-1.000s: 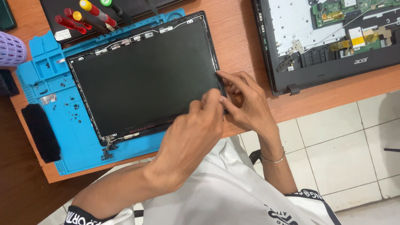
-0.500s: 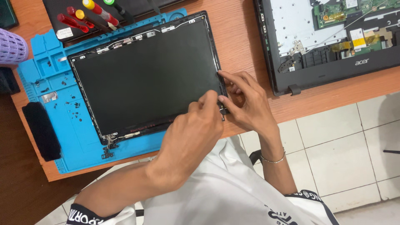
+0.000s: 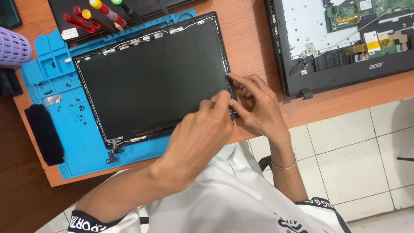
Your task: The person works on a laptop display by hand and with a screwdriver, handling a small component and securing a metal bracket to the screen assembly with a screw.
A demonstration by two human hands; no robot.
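Observation:
A dark laptop screen panel (image 3: 151,82) in its thin black frame lies on a blue work mat (image 3: 64,116). Both my hands meet at the frame's lower right corner. My left hand (image 3: 202,133) reaches in from the lower left, and its fingertips pinch the frame's right edge near the corner. My right hand (image 3: 256,108), with a thin bracelet on the wrist, comes from the right. Its index finger lies along the same edge and its thumb presses by the corner. The corner itself is mostly hidden under my fingers.
An opened laptop base (image 3: 345,39) with bare circuit boards sits at the upper right. Screwdrivers with red and yellow handles (image 3: 92,15) lie on a black tray at the top. Small screws are scattered on the mat's left side, by a black pad (image 3: 43,133). A purple basket (image 3: 13,45) stands far left.
Both hands stay at the frame's lower right corner; my fingers have shifted only slightly along the edge.

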